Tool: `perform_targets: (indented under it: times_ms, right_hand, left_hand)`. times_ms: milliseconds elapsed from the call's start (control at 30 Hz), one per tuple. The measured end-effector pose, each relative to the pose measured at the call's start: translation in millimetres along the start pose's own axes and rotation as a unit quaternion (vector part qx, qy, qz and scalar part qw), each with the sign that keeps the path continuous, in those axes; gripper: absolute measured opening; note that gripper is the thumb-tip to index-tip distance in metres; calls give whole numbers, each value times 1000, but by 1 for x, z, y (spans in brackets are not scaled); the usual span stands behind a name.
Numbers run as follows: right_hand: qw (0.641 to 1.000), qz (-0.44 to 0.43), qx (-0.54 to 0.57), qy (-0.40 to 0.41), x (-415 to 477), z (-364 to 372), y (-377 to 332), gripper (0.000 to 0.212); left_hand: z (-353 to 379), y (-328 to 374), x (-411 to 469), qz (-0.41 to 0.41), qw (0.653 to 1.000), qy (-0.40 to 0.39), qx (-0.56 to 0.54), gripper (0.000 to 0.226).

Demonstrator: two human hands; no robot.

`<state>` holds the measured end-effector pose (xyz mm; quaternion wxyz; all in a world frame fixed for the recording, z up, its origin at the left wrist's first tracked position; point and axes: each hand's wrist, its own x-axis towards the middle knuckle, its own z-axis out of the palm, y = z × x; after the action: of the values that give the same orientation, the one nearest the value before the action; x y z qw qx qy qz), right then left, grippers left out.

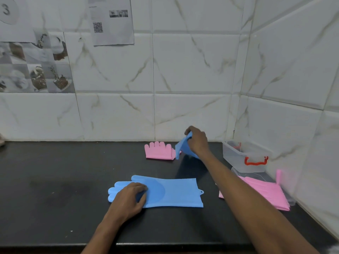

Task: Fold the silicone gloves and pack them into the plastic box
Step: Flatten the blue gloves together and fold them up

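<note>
A blue silicone glove (172, 192) lies flat on the black counter (55, 189), fingers pointing left. My left hand (131, 196) rests on its finger end with curled fingers. My right hand (197, 141) grips a folded blue glove (180, 146), lifted above the counter near the back wall. A folded pink glove (158, 151) lies just left of it. The clear plastic box (244, 155) with red handles stands open at the right, in the corner. Another pink glove (266, 191) lies in front of the box.
A clear lid (256, 176) lies under the pink glove by the box. Tiled walls close off the back and right sides. Papers are taped to the wall at the upper left. The counter's front edge runs along the bottom.
</note>
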<state>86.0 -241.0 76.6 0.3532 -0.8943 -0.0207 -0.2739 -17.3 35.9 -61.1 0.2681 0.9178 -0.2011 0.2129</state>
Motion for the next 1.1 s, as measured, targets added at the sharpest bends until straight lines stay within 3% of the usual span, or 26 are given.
perform_targets:
  times_ms: [100, 200, 233, 300, 333, 367, 433, 500, 567, 633, 700, 733, 800, 900, 1000, 1100]
  right_hand:
    - [998, -35, 39, 29, 14, -32, -27, 43]
    - [997, -32, 67, 19, 23, -57, -44, 26]
    - [997, -24, 77, 11, 23, -64, -49, 20]
    - [995, -24, 96, -10, 20, -75, -57, 35]
    - [993, -29, 107, -29, 17, -80, -60, 36]
    - [991, -37, 121, -53, 11, -85, -63, 32]
    - [979, -66, 169, -96, -3, -94, -69, 18]
    - [957, -97, 243, -123, -27, -104, -73, 10]
    - [938, -136, 283, -147, -58, -115, -74, 14]
    - [923, -163, 281, -207, -90, -122, -66, 8]
    - [912, -156, 260, -276, -120, -122, -50, 18]
    - [914, -149, 237, -292, -132, -120, -39, 28]
    - [938, -168, 150, -264, -152, -112, -15, 46]
    - [940, -163, 143, -265, -172, -96, 17, 38]
    - [935, -82, 274, -209, -175, -80, 29, 41]
    - [901, 61, 414, -113, -156, -75, 19, 21]
  left_hand:
    - [-3, 2, -3, 8, 1000, 11, -2, 27]
    - [-7, 11, -8, 16, 999, 38, -14, 24]
    - [-8, 19, -10, 8, 998, 51, -43, 20]
    - [-11, 44, -9, -51, 980, 48, -187, 24]
    - [-11, 58, -4, -113, 944, 15, -309, 42]
    - [-11, 71, 4, -185, 872, -39, -451, 63]
    - [-8, 90, 20, -276, 665, -138, -681, 97]
    - [-5, 102, 34, -291, 483, -174, -807, 118]
    - [-6, 113, 46, -291, 383, -157, -862, 124]
    - [-4, 122, 62, -271, 338, -102, -895, 110]
    - [-4, 123, 77, -227, 351, -49, -907, 77]
    - [-6, 122, 83, -214, 381, -51, -898, 67]
    - [-13, 121, 90, -212, 473, -102, -849, 62]
    - [-23, 124, 96, -225, 571, -116, -781, 60]
    - [-32, 123, 102, -218, 595, -114, -765, 61]
    - [-42, 123, 102, -212, 614, -144, -747, 59]
